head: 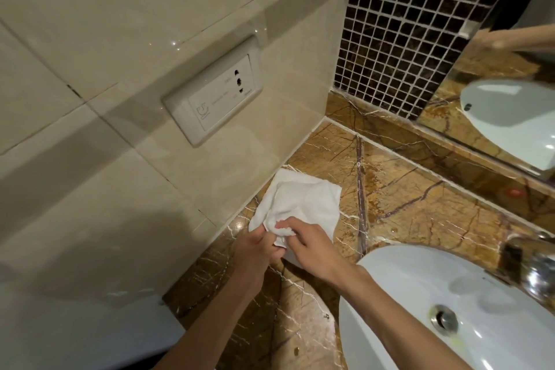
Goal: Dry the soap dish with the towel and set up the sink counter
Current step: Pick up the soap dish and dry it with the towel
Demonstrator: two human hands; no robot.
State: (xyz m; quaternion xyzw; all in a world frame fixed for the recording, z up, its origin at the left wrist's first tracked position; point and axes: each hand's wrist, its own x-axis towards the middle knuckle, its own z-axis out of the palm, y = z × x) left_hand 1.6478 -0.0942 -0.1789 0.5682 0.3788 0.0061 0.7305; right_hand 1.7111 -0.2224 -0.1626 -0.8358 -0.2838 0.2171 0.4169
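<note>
1. A white towel (300, 204) is seen lying on the brown veined marble counter (420, 198), close to the seam where the counter meets the beige tiled wall (150, 24).
2. The near edge of the towel is bunched up and pinched between both hands; the rest of the cloth is spread flat on the counter, beyond the fingers and towards the wall.
3. The left hand (255, 249) is closed on the bunched edge from the left side, with its fingertips curled into the fabric.
4. The right hand (312, 249) is closed on the same bunch from the right side, its thumb and forefinger pressed into the folds just beside the left hand.
5. The two hands are held almost touching, with only the gathered cloth between them.
6. No soap dish can be made out; whether anything is wrapped inside the bunched cloth cannot be told.
7. A white sink basin (435, 324) is set into the counter to the right of the hands, and the right forearm is stretched over its left rim.
8. A chrome faucet (528, 267) is mounted behind the basin at the right edge of the view.
9. A white wall socket plate (213, 93) is fixed to the tiles above and to the left of the towel.
10. A mirror (510, 99) is fitted behind the counter at the upper right, and the basin is reflected in it.
</note>
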